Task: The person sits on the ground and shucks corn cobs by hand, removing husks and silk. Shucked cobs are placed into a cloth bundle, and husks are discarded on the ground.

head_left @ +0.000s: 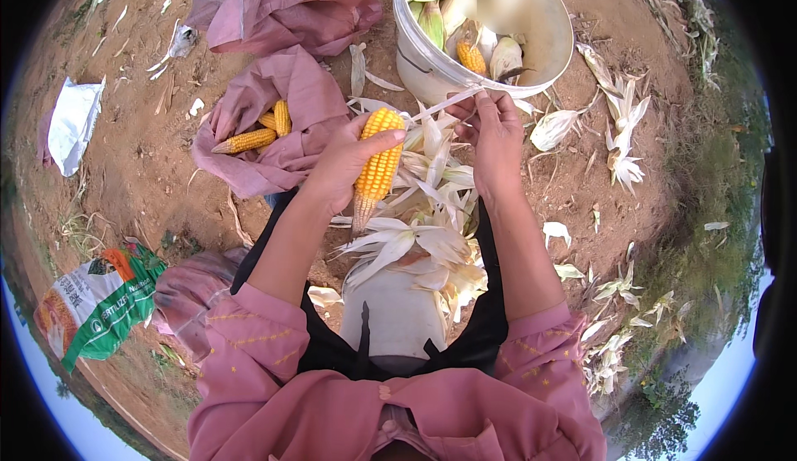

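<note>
My left fingers [353,158] are clenched around a yellow corn cob [378,165]; my right fingers [490,117] pinch a pale husk strip [448,100] pulled from its top. Loose husks [419,241] lie below them, a white bucket [544,54] just beyond, a pink cloth [290,121] with cobs to their left.

We grip a yellow corn cob [378,162] upright in our left hand [342,166], while our right hand [496,133] pinches a pale husk strip [444,102] pulled taut from it. Loose husks [415,237] pile near us below the cob. Far ahead stands a white bucket [544,54] holding unhusked ears. To the left, a pink cloth [290,141] cradles husked cobs [259,131]; a green-and-white sack [100,299] lies near left.
</note>
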The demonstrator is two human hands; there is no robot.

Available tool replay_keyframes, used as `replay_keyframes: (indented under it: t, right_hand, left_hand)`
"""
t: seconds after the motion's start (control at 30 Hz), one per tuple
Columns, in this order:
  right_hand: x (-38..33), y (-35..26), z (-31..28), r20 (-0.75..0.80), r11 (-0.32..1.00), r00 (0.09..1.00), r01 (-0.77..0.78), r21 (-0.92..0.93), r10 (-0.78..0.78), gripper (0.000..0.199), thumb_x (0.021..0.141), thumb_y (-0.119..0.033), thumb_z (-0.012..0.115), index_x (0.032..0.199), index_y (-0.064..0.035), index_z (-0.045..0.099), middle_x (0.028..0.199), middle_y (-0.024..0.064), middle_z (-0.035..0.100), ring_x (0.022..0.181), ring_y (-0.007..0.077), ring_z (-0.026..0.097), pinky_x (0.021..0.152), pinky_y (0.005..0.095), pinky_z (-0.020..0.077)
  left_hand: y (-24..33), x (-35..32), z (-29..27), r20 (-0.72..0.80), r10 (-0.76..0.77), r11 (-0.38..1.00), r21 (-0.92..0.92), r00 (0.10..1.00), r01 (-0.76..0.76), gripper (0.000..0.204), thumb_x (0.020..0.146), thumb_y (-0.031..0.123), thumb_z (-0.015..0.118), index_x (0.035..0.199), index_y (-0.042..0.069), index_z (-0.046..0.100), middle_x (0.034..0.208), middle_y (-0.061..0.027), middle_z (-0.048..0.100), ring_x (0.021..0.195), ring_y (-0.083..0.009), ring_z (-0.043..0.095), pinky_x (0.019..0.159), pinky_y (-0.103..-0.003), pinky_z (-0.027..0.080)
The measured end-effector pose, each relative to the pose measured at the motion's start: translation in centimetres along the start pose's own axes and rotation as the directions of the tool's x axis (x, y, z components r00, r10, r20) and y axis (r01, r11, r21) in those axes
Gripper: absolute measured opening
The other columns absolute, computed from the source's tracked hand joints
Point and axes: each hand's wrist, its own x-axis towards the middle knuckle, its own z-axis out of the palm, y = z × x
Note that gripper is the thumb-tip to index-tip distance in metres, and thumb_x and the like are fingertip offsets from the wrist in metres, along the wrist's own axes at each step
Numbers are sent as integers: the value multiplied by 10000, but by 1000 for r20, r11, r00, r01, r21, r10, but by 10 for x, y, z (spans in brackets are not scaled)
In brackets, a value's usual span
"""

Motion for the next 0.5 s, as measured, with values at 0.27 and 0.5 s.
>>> replay_keyframes:
  t: [0.27,0.5]
  right_hand:
    - [2,-9,-5,59,956,997,-68,286,53,154,970,-167,375,971,-25,434,900,174,639,810,230,659,643,256,540]
    - [4,-2,-11,110,961,985,-158,228,136,136,950,-188,421,946,-59,463,711,56,559,598,128,543,545,210,450]
  left_hand:
    - [-4,-2,7,49,106,921,372,993,-117,396,764,135,676,1108,27,512,917,-27,542,813,-105,536,701,-244,454]
    - [-11,-3,8,234,110,789,571,966,-228,448,737,104,656,1150,30,499,966,-31,503,873,-104,497,764,-235,424]
